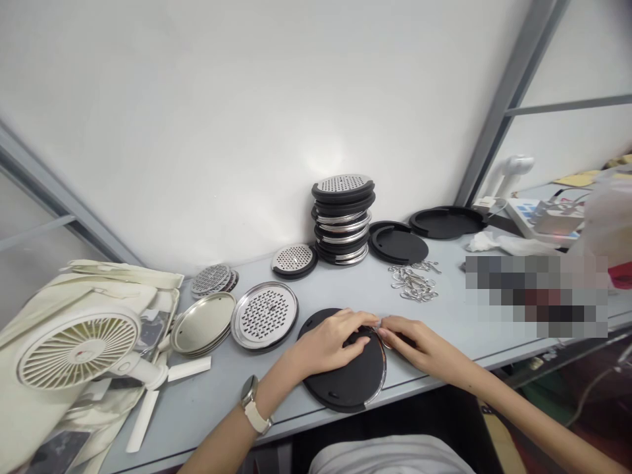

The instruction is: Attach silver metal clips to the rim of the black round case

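In the head view, a black disc lies flat on the table, close to its front edge. The left hand rests across the disc's upper half, thumb apart from the fingers, fingertips reaching its rim at about 1 o'clock; I cannot tell whether they close on anything. There the right hand meets it, thumb and fingers pinched on what looks like a wire clip.

Counting from the disc, a stack stands at 12 o'clock, black lids at 1, loose clips between 1 and 2, a grater at 10, and a fan at 9.

The disc looks stiff, smooth and fairly light; a palm on its face should steady it, and the edge gives the surest hold. Its bright metal strip from 3 to 5 o'clock may be slippery. The clip is probably light and springy, best pinched between fingertips.
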Available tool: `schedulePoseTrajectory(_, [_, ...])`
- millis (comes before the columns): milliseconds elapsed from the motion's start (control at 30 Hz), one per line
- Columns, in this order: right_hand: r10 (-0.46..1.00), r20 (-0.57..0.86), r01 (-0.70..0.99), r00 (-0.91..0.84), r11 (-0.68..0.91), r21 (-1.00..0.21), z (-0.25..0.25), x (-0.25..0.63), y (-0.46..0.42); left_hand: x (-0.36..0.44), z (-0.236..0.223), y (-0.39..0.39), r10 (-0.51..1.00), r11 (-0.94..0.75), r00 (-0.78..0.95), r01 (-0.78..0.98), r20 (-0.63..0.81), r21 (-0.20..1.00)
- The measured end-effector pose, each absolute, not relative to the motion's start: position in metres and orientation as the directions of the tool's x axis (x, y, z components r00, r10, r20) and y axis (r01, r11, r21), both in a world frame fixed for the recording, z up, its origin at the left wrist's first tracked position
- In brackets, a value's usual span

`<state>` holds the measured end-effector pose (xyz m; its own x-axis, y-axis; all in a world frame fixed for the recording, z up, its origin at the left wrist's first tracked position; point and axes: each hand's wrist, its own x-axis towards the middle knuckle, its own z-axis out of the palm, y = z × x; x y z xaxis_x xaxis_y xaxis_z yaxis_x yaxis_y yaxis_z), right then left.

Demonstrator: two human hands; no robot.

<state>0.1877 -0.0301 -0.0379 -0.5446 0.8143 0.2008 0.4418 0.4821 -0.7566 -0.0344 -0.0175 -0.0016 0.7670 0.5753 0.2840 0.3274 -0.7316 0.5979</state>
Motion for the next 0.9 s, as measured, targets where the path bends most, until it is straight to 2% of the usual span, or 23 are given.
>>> schedulePoseTrajectory(400, [0.840,0.192,0.463,-0.508,0.454,-0.761,-0.0372,0.1893,-0.0297,-0.0352,-0.0010,-0.0181,0.604,-0.714,0.754,0.366,0.260,0.597])
schedulePoseTrajectory(733, [0.835,0.188,0.486,-0.517,0.467,-0.739,-0.0381,0.1885,-0.0297,-0.0333,-0.0024,-0.0188,0.665,-0.712,0.683,0.457,0.302,0.533])
schedulePoseTrajectory(900, [0.830,0.204,0.496,-0.520,0.487,-0.719,-0.0396,0.1880,-0.0293,-0.0339,-0.0042,-0.0194,0.643,-0.723,0.705,0.430,0.300,0.541])
